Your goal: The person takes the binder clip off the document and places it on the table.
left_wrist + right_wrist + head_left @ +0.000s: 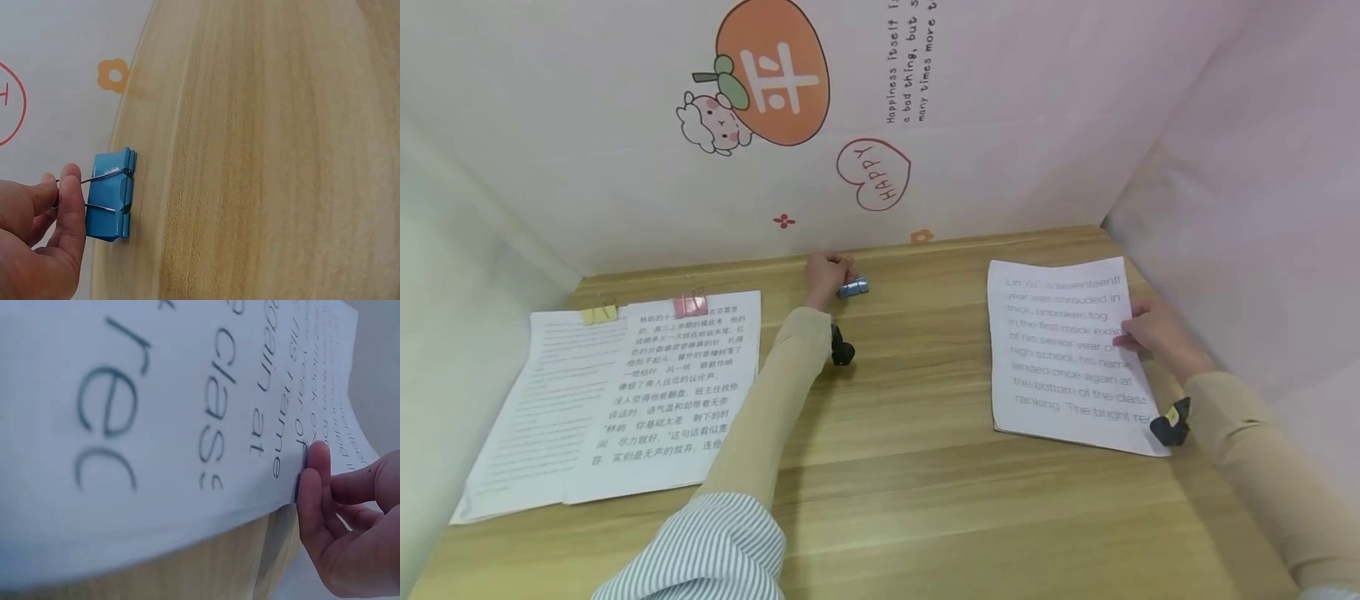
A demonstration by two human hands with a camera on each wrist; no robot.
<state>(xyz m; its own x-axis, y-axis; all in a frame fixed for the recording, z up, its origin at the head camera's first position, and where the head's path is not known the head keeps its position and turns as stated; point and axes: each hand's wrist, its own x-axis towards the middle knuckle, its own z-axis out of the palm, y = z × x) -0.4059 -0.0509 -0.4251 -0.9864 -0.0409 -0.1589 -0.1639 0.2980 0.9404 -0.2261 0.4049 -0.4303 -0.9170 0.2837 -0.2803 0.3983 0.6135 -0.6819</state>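
At the table's back edge my left hand (pixel 827 275) pinches the wire handles of a blue binder clip (pixel 109 197) between thumb and fingers. The clip's closed spine faces away from the hand, close over the wood. On the right, a stack of printed paper (pixel 1060 350) with large English text lies on the table. My right hand (pixel 1157 333) holds this stack by its right edge, with fingertips (pixel 310 487) right at the margin. The stack's top edge bends slightly in the head view.
To the left lie two overlapping printed stacks (pixel 662 417); a yellow binder clip (pixel 599 313) and a pink binder clip (pixel 690 303) grip their top edges. A white printed backdrop (pixel 1000 150) rises behind the wooden table (pixel 910 467), with pale walls at both sides.
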